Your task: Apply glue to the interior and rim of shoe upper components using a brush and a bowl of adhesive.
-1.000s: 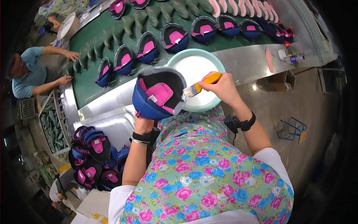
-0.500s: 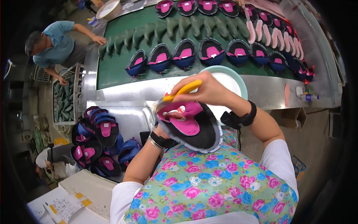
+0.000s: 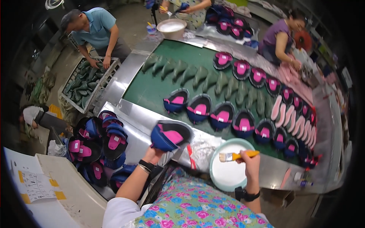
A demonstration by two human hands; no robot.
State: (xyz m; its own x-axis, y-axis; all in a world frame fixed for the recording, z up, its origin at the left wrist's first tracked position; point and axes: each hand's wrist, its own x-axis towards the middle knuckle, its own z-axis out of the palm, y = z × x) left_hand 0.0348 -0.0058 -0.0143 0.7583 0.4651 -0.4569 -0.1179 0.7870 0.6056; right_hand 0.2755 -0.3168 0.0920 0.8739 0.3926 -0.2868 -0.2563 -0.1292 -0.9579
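Observation:
My left hand (image 3: 153,155) is closed on a navy shoe upper (image 3: 161,139) with a black lining and a pink tongue, holding it up over the metal table edge by its blue toe end. In my right hand (image 3: 251,164) is a paintbrush (image 3: 243,154) with a yellow handle, its bristles over the basin. The pale green basin (image 3: 213,175) beneath it holds white liquid. A heap of similar uppers (image 3: 116,141) lies left of my left hand. On the green belt (image 3: 138,88) ahead stands a row of like uppers (image 3: 221,114).
Dark green shoe lasts (image 3: 199,76) and pink insoles (image 3: 283,116) line the belt. A crumpled plastic sheet (image 3: 203,152) lies left of the basin. At the far left a person (image 3: 97,28) reaches into a crate (image 3: 67,99) of lasts; other people work across the belt.
My right hand has moved the brush from the upper down to the right, over the basin. My left hand has carried the upper forward and left and turned it. The view has shifted.

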